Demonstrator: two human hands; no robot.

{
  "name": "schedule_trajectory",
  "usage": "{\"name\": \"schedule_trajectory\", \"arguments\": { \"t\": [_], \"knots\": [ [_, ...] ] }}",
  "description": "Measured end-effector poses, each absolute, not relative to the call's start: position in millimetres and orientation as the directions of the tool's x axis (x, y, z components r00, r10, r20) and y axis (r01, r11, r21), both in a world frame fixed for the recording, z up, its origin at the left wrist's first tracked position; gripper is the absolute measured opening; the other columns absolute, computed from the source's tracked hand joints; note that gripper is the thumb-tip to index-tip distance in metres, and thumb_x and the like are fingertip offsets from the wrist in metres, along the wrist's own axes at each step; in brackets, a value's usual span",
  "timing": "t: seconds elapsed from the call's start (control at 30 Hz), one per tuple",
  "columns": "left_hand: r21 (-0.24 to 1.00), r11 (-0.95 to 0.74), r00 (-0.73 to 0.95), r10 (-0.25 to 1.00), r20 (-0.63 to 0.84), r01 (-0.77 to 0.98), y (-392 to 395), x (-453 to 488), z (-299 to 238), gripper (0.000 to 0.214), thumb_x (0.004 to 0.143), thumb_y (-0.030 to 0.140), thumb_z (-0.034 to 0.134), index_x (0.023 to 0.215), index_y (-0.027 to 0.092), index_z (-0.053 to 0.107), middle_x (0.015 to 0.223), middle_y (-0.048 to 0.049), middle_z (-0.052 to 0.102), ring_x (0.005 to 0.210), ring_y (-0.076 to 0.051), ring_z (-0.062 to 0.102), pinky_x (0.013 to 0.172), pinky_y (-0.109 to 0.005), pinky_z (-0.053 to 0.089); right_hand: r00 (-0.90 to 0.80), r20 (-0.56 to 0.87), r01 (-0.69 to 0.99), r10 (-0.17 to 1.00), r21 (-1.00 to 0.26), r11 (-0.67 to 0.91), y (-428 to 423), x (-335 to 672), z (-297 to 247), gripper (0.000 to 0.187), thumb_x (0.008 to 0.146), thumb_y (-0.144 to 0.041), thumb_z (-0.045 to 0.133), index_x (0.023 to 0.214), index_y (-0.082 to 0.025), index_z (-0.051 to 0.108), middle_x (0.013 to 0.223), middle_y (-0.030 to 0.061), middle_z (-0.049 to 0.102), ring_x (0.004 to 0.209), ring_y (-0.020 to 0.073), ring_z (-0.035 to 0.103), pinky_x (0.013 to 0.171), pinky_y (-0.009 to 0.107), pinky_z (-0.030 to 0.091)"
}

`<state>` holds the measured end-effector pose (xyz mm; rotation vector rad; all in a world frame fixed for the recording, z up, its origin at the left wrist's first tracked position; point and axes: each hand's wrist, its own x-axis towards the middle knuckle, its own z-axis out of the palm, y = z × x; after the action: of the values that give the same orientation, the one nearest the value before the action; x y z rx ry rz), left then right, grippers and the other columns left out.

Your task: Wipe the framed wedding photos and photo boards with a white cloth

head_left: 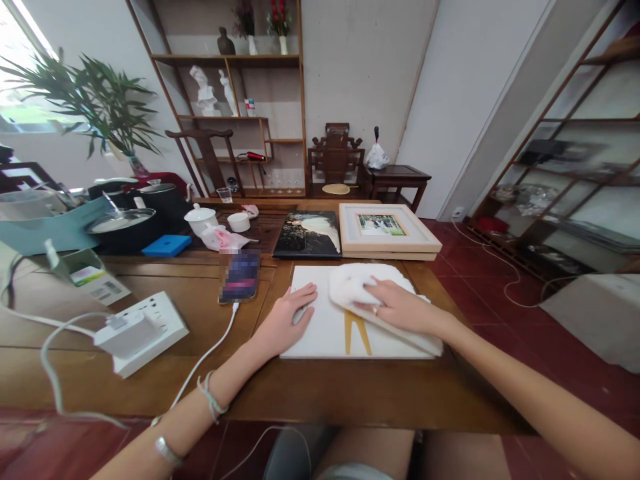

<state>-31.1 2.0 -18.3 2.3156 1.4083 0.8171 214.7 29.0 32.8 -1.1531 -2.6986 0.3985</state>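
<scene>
A flat white board (325, 330) with a yellow mark lies on the wooden table (310, 393) in front of me. My left hand (285, 319) rests flat on its left part, fingers stretched out. My right hand (395, 305) presses a white cloth (353, 287) down on the board's right half, fingers laid over the cloth. The cloth trails under my right wrist to the board's right edge.
Behind the board lie a dark picture (309, 235) and a framed photo (387, 230). A phone (240, 277) with a white cable lies to the left, then a white power strip (143, 330), a small box (93, 277), pots (125, 223), a teapot (201, 219) and cups.
</scene>
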Motion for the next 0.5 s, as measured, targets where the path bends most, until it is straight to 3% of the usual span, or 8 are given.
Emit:
{"name": "schedule_trajectory", "arguments": {
  "t": [0.13, 0.23, 0.37, 0.5],
  "knots": [
    [0.536, -0.468, 0.353, 0.883, 0.307, 0.703, 2, -31, -18, 0.038, 0.085, 0.026, 0.042, 0.117, 0.013, 0.058, 0.13, -0.0108, 0.051, 0.124, -0.022, 0.044, 0.108, -0.048, 0.026, -0.626, 0.134, 0.72, 0.768, -0.278, 0.636, 57, 199, 30, 0.027, 0.089, -0.028, 0.034, 0.089, -0.016, 0.058, 0.092, 0.0102, 0.064, 0.088, 0.0257, 0.056, 0.078, 0.036, 0.041],
    [0.536, -0.475, 0.357, 0.879, 0.315, 0.697, 3, -31, -20, 0.038, 0.085, 0.027, 0.043, 0.117, 0.013, 0.058, 0.13, -0.011, 0.051, 0.124, -0.023, 0.044, 0.108, -0.048, 0.026, -0.649, 0.153, 0.704, 0.745, -0.249, 0.665, 52, 191, 29, 0.023, 0.085, -0.018, 0.037, 0.09, -0.016, 0.059, 0.106, 0.012, 0.062, 0.103, 0.0272, 0.052, 0.09, 0.04, 0.034],
    [0.534, -0.481, 0.363, 0.876, 0.318, 0.695, 3, -31, -21, 0.038, 0.085, 0.027, 0.042, 0.117, 0.013, 0.058, 0.13, -0.0109, 0.051, 0.124, -0.023, 0.043, 0.108, -0.048, 0.025, -0.742, 0.115, 0.636, 0.66, -0.189, 0.748, 16, 195, 31, 0.028, 0.069, -0.006, 0.044, 0.09, -0.012, 0.061, 0.125, 0.0188, 0.051, 0.127, 0.0263, 0.032, 0.104, 0.043, 0.019],
    [0.529, -0.477, 0.364, 0.879, 0.309, 0.702, 3, -31, -20, 0.038, 0.086, 0.027, 0.042, 0.118, 0.015, 0.058, 0.13, -0.0103, 0.051, 0.124, -0.023, 0.043, 0.108, -0.049, 0.025, -0.82, 0.002, 0.552, 0.572, -0.258, 0.793, -33, 205, 45, 0.029, 0.064, -0.006, 0.045, 0.086, -0.014, 0.062, 0.129, 0.0191, 0.048, 0.132, 0.0215, 0.026, 0.107, 0.041, 0.015]
  ]
}}
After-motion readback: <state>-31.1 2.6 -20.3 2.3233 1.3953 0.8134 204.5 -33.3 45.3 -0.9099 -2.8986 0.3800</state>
